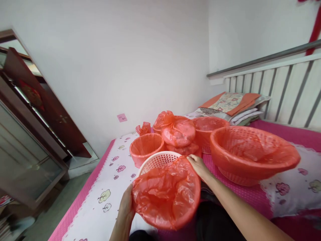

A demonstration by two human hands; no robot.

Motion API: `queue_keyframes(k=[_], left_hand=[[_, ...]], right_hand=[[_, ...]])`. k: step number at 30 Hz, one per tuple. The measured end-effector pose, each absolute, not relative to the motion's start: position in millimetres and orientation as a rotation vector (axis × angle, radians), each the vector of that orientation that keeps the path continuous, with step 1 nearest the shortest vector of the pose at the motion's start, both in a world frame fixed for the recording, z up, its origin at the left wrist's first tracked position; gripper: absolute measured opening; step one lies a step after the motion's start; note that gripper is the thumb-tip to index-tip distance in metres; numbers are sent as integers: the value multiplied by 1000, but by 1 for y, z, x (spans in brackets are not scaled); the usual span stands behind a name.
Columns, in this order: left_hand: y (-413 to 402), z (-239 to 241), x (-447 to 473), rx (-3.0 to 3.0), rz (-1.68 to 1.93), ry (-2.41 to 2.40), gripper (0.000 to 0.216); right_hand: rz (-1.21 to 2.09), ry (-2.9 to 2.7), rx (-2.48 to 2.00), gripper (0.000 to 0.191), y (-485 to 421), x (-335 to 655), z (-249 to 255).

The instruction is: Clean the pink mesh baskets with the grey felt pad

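In front of me is a white perforated plastic basket (157, 160) tilted towards me. A thin red plastic bag (165, 197) lines it and folds over its near rim, while a stretch of the far rim shows bare. My right hand (197, 164) is closed on the bag's edge at the far right of the rim. On the left side, my left hand (127, 201) grips the bag and the basket's rim, its fingertips partly hidden behind the plastic.
Behind stand a small bag-lined basket (146, 147), a knotted red bag (179, 130) and another lined basket (209, 125). A large lined basket (253, 154) sits at right. Folded bedding (229, 103) lies by the bed rail (271, 87). The patterned bed cover (102, 180) extends left.
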State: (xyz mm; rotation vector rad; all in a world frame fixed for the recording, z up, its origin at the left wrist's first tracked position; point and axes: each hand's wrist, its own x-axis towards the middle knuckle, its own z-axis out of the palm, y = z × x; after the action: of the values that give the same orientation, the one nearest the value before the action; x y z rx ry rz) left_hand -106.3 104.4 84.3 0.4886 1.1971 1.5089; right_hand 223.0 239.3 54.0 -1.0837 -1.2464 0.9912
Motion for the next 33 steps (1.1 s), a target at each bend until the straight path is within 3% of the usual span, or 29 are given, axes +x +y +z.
queue_keyframes(k=[5, 7, 9, 12, 17, 24, 27, 30, 33], left_hand=[[94, 75, -122, 618, 1704, 1503, 14], [96, 85, -128, 812, 1820, 1704, 23], [102, 104, -129, 1100, 1861, 1836, 24], [120, 136, -118, 1477, 1608, 1839, 20], [141, 150, -91, 1869, 1072, 1794, 22], [133, 130, -70, 1874, 1077, 1623, 20], [129, 130, -65, 1955, 895, 1665, 29], [129, 136, -65, 1982, 706, 1707, 21], [131, 146, -71, 1927, 748, 1688, 18]], right_hand=[[990, -1276, -1084, 27, 231, 242, 48], [933, -1270, -1095, 19, 233, 247, 52], [850, -1264, -1085, 25, 238, 246, 65], [629, -1546, -1018, 33, 243, 233, 93], [365, -2111, -921, 26, 240, 193, 114], [303, -2305, -911, 23, 226, 175, 80], [339, -2340, -966, 17, 228, 177, 80], [400, -2293, -946, 9, 232, 181, 90], [445, -2196, -894, 24, 236, 189, 101]])
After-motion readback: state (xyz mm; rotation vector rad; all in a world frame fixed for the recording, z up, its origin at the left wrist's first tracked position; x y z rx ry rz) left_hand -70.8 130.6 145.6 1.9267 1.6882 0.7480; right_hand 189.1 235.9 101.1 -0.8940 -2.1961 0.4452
